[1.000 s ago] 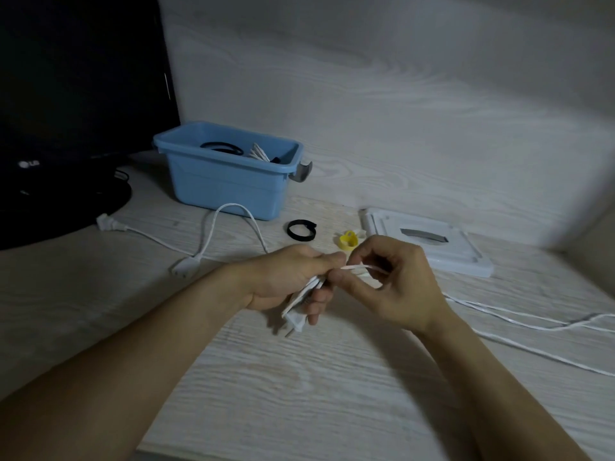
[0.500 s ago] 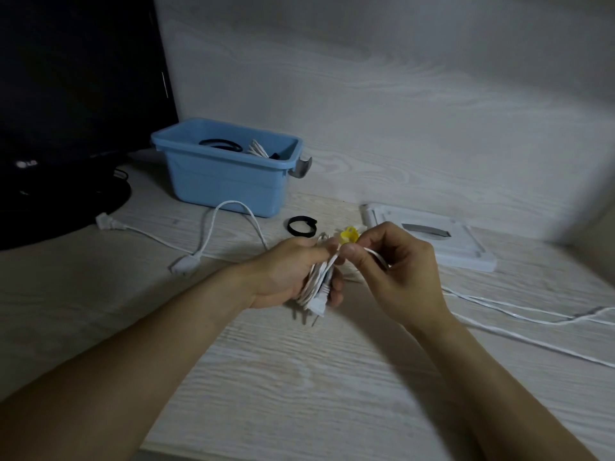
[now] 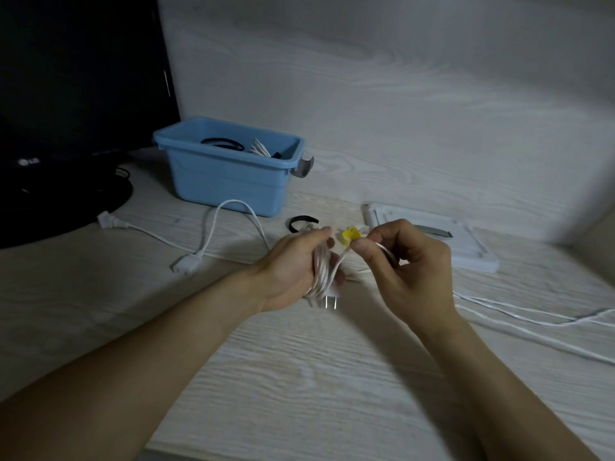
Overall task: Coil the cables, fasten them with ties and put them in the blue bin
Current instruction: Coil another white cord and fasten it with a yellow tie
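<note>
My left hand (image 3: 293,271) grips a bundle of coiled white cable (image 3: 321,272), fingers curled round the loops; its plug (image 3: 331,296) hangs below my palm with two prongs pointing down; my right hand (image 3: 404,261) sits just beside the left, thumb and forefinger pinching the free strand of the same cable where it leaves the coil; the rest of that strand trails away past my right wrist and lies slack across the table (image 3: 299,377). Just beyond my fingertips, between the two hands, rests a yellow tie (image 3: 349,235); a black tie (image 3: 301,224) lies a little beyond my left hand, curled open on the table. Farther out past my left hand stands the blue bin (image 3: 229,181), with a black cable and a white bundle already inside; a second white cable (image 3: 213,237) loops on the table in front of it, uncoiled. Beyond my right hand lies a flat white lid (image 3: 466,247); far off to my left looms a dark monitor (image 3: 76,94).
</note>
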Motion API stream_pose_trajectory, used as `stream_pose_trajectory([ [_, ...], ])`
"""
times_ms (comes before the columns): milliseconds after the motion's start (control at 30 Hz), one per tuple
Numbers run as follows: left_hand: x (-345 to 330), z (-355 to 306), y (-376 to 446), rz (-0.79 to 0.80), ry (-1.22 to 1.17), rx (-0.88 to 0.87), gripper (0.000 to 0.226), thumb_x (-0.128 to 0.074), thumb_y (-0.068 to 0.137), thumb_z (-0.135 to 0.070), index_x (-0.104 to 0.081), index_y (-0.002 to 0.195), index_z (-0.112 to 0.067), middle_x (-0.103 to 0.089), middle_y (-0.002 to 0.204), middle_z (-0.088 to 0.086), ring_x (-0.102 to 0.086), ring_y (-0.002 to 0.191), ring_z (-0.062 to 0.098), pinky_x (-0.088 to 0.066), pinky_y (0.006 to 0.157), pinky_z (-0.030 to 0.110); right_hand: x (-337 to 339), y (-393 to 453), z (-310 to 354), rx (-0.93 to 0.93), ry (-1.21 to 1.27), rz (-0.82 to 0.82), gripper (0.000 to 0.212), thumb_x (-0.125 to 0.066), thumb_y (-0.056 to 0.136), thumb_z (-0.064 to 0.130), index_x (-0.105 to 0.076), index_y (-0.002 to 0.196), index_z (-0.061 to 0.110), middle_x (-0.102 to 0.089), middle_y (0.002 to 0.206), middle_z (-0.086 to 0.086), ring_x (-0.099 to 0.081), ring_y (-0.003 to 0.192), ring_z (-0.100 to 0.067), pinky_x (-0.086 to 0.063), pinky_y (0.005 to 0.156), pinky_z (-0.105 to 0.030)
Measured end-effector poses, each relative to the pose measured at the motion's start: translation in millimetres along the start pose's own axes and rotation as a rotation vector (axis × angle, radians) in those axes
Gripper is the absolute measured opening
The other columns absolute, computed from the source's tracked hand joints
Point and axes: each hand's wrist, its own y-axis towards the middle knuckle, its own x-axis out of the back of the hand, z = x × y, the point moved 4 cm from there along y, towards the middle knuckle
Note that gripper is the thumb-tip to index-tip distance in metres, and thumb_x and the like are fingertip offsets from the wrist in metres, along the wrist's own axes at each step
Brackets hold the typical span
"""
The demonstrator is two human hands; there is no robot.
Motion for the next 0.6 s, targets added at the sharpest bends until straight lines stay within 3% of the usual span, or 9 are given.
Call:
stream_pose_trajectory([
  [100, 7, -2, 5, -0.172, -0.061, -0.068, 0.019, -0.040, 0.104, -0.013, -0.046, 0.114, 0.001, -0.051, 0.091, 0.024, -0.059, 0.067, 0.029, -0.055, 0.055, 0.028, 0, 1, 14, 0.111, -0.014, -0.009, 0.019, -0.069, 0.090, 0.032, -0.062, 0.079, 0.019, -0.057, 0.069, 0.031, -0.048, 0.053, 0.001, -0.036, 0.054, -0.012],
  [200, 6, -4, 4, -0.213, -0.126, -0.129, 0.022, -0.040, 0.105, -0.010, -0.051, 0.118, 0.005, -0.055, 0.084, 0.017, -0.065, 0.060, 0.017, -0.059, 0.057, 0.028, 1, 0, 21, 0.175, -0.003, 0.005, 0.015, -0.071, 0.090, 0.027, -0.062, 0.081, 0.018, -0.057, 0.073, 0.036, -0.053, 0.057, 0.006, -0.037, 0.058, -0.008],
  [300, 6, -6, 3, -0.242, -0.160, -0.194, 0.030, -0.043, 0.104, -0.009, -0.050, 0.124, 0.012, -0.060, 0.084, 0.014, -0.067, 0.056, 0.009, -0.054, 0.051, 0.021, 0, 0, 21, 0.176, -0.013, -0.014, 0.026, -0.070, 0.090, 0.031, -0.066, 0.077, 0.009, -0.058, 0.071, 0.023, -0.051, 0.055, 0.000, -0.039, 0.053, -0.016],
  [433, 8, -10, 1, -0.276, -0.183, -0.241, 0.020, -0.044, 0.104, -0.013, -0.054, 0.108, 0.004, -0.064, 0.084, 0.012, -0.070, 0.063, 0.014, -0.056, 0.053, 0.024, 0, -3, 23, 0.206, -0.035, -0.007, 0.021, -0.073, 0.086, 0.020, -0.067, 0.074, 0.004, -0.057, 0.075, 0.022, -0.051, 0.060, 0.008, -0.037, 0.059, -0.009],
  [533, 7, -13, -2, -0.184, -0.072, -0.203, 0.019, -0.044, 0.103, -0.010, -0.055, 0.106, 0.005, -0.067, 0.081, 0.013, -0.069, 0.062, 0.017, -0.057, 0.055, 0.027, 0, -2, 22, 0.201, -0.033, -0.028, 0.024, -0.071, 0.089, 0.027, -0.066, 0.075, 0.007, -0.055, 0.074, 0.026, -0.051, 0.059, 0.009, -0.037, 0.060, -0.008],
  [600, -2, -11, -6, 0.007, 0.133, -0.146, 0.018, -0.042, 0.101, -0.005, -0.057, 0.100, 0.004, -0.068, 0.076, 0.013, -0.067, 0.062, 0.022, -0.058, 0.060, 0.032, 0, 0, 16, 0.133, -0.039, -0.068, 0.021, -0.067, 0.090, 0.032, -0.064, 0.079, 0.016, -0.054, 0.070, 0.029, -0.050, 0.055, 0.006, -0.037, 0.058, -0.009],
])
